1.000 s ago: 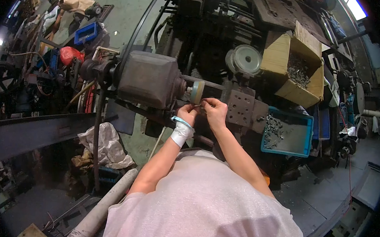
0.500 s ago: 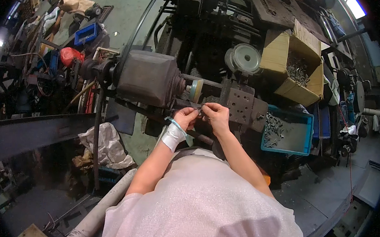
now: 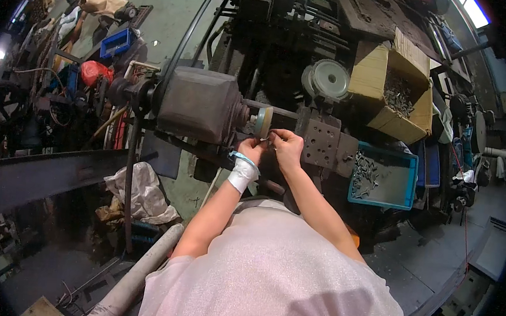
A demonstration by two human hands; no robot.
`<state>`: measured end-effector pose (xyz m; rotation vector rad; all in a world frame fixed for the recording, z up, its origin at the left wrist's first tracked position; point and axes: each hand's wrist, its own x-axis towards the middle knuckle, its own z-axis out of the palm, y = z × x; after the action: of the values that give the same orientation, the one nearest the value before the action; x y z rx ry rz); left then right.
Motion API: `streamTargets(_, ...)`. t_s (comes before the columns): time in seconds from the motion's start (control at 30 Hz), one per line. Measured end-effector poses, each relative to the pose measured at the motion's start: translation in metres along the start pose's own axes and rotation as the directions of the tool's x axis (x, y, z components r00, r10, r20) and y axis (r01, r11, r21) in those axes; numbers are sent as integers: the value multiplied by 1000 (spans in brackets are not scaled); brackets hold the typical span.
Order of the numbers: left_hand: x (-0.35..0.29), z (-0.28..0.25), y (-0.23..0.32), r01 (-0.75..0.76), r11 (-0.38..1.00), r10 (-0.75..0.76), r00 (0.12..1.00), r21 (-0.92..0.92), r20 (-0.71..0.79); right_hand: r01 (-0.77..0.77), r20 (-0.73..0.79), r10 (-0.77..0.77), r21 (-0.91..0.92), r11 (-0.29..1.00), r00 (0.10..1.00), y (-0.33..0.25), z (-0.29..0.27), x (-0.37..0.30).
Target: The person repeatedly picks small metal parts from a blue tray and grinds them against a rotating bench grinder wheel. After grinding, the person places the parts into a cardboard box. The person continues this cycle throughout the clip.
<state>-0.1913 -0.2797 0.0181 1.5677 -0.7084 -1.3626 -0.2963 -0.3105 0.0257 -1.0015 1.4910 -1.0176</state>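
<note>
Both my hands are close together at the front of a round grinding wheel (image 3: pixel 263 122) on a dark machine. My left hand (image 3: pixel 252 151), with a white wrapping at the wrist, has its fingers closed just below the wheel. My right hand (image 3: pixel 287 146) pinches at the wheel's lower right edge. Whatever small piece the fingertips hold is too small and hidden to make out. Left of the wheel stands the machine's dark metal housing (image 3: pixel 198 104). A block with several holes (image 3: pixel 321 140) sits right of my right hand.
A blue tray (image 3: pixel 395 174) with small metal pieces stands to the right. Behind it is an open cardboard box (image 3: pixel 368 84) full of similar pieces. A round metal disc (image 3: pixel 331 78) sits beyond the block. A pale pipe (image 3: pixel 136 276) runs at lower left.
Both hands have moved slightly up, nearer to the wheel. My left hand has also shifted a little to the right; the fingers stay closed.
</note>
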Motion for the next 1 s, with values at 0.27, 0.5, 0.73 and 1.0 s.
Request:
streamTargets(0.27, -5, 3, 7, -42, 998, 42, 999, -44, -3, 10, -10, -9, 92, 996, 1000, 6, 2, 1)
streamTargets(0.5, -32, -6, 38, 18, 997, -9, 993, -76, 116, -136, 84, 115, 321, 937, 990, -18, -10, -18)
streamTargets(0.73, -39, -35, 24, 435, 714, -204, 879, -548, 432, -656, 548, 374, 527, 541, 748, -54, -46, -40)
streamTargets(1.0, -56, -27, 32, 277, 914, -186, 935, -295, 301, -252, 578, 275, -121, 960, 769, -51, -34, -51)
